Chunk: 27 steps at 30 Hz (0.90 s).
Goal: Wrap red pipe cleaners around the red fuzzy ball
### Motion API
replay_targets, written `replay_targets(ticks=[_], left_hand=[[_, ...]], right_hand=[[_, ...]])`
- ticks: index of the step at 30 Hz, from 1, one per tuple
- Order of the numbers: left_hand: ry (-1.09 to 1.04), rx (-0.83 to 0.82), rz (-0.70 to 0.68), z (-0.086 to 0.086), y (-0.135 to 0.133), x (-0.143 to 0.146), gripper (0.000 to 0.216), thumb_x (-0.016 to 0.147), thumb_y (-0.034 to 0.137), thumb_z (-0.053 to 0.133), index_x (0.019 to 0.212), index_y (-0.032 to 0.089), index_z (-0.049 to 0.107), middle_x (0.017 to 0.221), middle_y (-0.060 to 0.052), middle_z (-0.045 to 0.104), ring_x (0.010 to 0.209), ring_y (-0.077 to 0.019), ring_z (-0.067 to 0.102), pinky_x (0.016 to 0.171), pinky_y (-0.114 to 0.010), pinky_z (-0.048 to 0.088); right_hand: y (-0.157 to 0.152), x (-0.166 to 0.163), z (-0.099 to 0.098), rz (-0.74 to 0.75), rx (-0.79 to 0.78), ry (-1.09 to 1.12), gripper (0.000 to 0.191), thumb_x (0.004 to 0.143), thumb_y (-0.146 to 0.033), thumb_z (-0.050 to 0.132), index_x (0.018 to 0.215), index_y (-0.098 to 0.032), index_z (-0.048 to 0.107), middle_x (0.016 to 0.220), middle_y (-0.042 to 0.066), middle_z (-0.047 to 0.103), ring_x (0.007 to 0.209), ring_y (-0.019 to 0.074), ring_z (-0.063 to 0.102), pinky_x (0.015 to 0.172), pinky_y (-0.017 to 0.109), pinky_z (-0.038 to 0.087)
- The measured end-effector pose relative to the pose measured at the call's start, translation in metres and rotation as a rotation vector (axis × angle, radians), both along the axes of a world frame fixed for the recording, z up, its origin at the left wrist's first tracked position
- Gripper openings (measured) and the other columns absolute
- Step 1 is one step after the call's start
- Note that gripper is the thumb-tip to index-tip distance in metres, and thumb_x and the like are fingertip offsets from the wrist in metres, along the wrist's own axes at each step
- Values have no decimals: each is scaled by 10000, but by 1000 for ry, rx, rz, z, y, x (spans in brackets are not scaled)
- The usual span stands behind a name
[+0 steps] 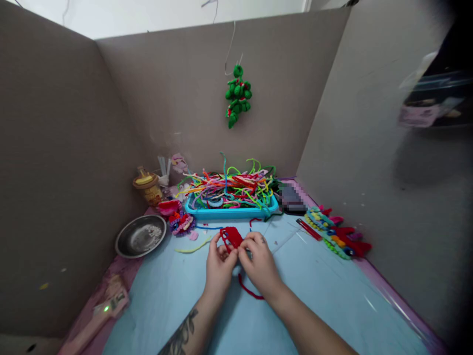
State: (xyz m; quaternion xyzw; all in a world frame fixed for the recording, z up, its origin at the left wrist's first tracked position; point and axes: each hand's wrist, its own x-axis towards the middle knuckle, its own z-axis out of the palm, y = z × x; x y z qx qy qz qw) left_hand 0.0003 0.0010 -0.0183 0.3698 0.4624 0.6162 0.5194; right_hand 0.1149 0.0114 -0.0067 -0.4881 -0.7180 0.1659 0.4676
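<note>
A small red crocheted piece [233, 237] is pinched between my two hands above the blue table mat. My left hand [219, 258] grips its left side, fingers curled around it. On its right edge, my right hand [256, 252] closes with thumb and forefinger, the fingertips of both hands nearly meeting. A red yarn tail [248, 291] hangs below the hands onto the mat. Whether a hook or needle is in my right fingers I cannot tell. Just behind the hands lie a short blue strand [209, 227] and a yellow strand [192, 249].
A blue tray [232, 214] heaped with coloured yarn stands at the back. To the left are a metal bowl [127, 241], a cup [147, 185] and a glue gun [111, 301]. A red cutter [309, 230], a phone [291, 197] and crocheted pieces [332, 231] lie right. Grey partitions enclose the table.
</note>
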Motion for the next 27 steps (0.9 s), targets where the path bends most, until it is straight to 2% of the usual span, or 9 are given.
replay_targets(ticks=[11,14,18,22,24,27], left_hand=[[-212,-68,-18,5,-2,3,617,689,274,712,1227,198,420,826,-43,689,761,-149,648,743,-268,460],[-296,-104,-29,7,-1,4,571,659,247,739,1157,172,470,835,-59,696,736,-145,649,724,-259,463],[-379,-123,-91,9,1,2,446,659,241,742,1042,140,538,828,-71,697,706,-148,648,725,-273,475],[-395,-92,-112,10,4,-2,454,670,258,738,1067,139,553,922,-103,699,792,-172,656,797,-299,473],[-376,-93,-108,8,5,-3,496,659,281,747,1092,141,549,958,-115,697,830,-192,657,819,-315,468],[-327,-106,-101,4,5,-3,578,634,308,763,1131,139,522,941,-126,701,837,-216,659,825,-344,467]], right_hand=[[-2,-4,-1,-87,-57,85,99,769,-140,531,689,-198,538,872,49,467,866,209,504,802,364,429],[-4,-7,0,-86,-51,103,116,760,-148,535,661,-204,515,848,40,461,844,203,501,793,354,430],[-8,-7,5,-11,-35,124,111,747,-125,519,671,-206,506,854,42,462,852,200,501,790,343,435],[-3,2,5,26,-69,308,96,744,-136,517,809,-207,525,870,39,511,854,190,523,761,317,451],[3,8,2,62,-149,414,193,759,-176,522,950,-208,530,949,50,549,906,192,544,771,311,463],[10,13,-5,149,-231,483,357,740,-231,569,1093,-222,518,1157,73,535,1098,223,508,889,345,446]])
